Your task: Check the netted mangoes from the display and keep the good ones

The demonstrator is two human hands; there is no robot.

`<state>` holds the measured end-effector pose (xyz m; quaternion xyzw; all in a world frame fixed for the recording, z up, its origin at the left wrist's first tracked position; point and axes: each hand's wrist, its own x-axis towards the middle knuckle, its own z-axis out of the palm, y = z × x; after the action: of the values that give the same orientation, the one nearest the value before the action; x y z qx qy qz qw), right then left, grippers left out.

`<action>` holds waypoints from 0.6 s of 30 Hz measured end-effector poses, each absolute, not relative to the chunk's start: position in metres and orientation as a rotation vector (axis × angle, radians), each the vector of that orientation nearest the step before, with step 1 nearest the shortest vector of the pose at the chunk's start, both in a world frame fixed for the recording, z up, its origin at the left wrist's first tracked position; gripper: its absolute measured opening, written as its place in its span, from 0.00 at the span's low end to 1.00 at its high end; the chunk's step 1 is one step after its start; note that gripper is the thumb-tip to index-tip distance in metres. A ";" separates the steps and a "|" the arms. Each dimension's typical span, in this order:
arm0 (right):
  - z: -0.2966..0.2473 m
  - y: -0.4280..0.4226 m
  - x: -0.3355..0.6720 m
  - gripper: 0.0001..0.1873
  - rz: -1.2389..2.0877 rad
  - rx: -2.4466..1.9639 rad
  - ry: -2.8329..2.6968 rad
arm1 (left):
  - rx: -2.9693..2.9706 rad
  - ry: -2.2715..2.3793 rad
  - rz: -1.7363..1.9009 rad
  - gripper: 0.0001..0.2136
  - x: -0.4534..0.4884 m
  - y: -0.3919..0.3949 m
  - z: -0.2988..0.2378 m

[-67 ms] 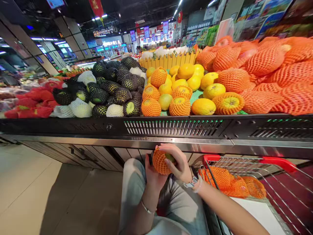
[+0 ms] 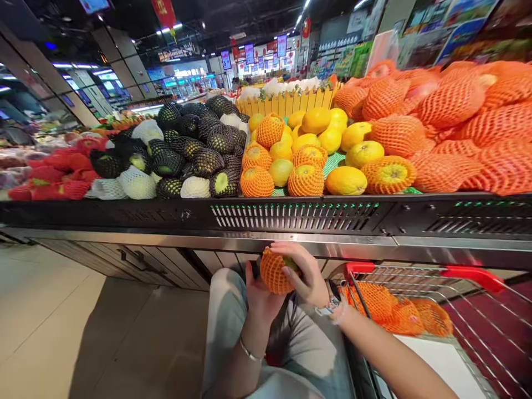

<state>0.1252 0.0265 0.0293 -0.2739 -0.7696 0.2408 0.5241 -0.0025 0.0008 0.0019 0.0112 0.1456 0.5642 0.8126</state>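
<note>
A greenish orange (image 2: pixel 274 272) in an orange foam net sits between my two hands, above my lap. My left hand (image 2: pixel 262 300) cups it from below and the left side. Over its top and right side curls my right hand (image 2: pixel 308 272), with the thumb near the patch of bare green skin. The net covers most of the side that faces me. The underside is hidden by my left palm.
In front stands a display bin with a black slatted front (image 2: pixel 291 217). It holds yellow oranges (image 2: pixel 346 180), dark netted avocados (image 2: pixel 208 162) and large orange-netted fruits (image 2: pixel 453 102). At my right, a shopping cart (image 2: pixel 359 268) carries loose orange nets (image 2: pixel 401 316).
My right hand and wrist have shifted slightly to the right around the orange. The left hand stays nearly where it was.
</note>
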 end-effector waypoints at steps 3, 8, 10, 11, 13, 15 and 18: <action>0.033 0.030 0.134 0.21 0.615 -0.716 -1.917 | 0.046 0.316 1.199 0.26 -0.003 0.001 0.004; 0.037 0.038 0.147 0.24 0.455 -0.767 -1.960 | 0.060 0.465 1.186 0.16 0.005 0.000 0.003; 0.038 0.041 0.151 0.24 0.389 -0.648 -2.006 | 0.050 0.480 1.164 0.17 0.008 -0.001 0.003; 0.039 0.042 0.151 0.24 0.366 -0.586 -2.046 | 0.041 0.472 1.154 0.17 0.009 -0.002 0.003; 0.040 0.043 0.151 0.22 0.336 -0.513 -2.106 | 0.022 0.440 1.144 0.17 0.008 -0.002 0.004; 0.041 0.040 0.147 0.19 0.333 -0.511 -2.093 | 0.002 0.393 1.132 0.18 0.006 -0.002 0.004; 0.042 0.034 0.139 0.16 0.303 -0.499 -2.057 | -0.030 0.298 1.110 0.19 0.001 0.000 -0.003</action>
<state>0.1391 0.0342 0.0419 -0.2046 -0.8435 0.1243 0.4808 0.0012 -0.0002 -0.0025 -0.0141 0.1407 0.5250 0.8392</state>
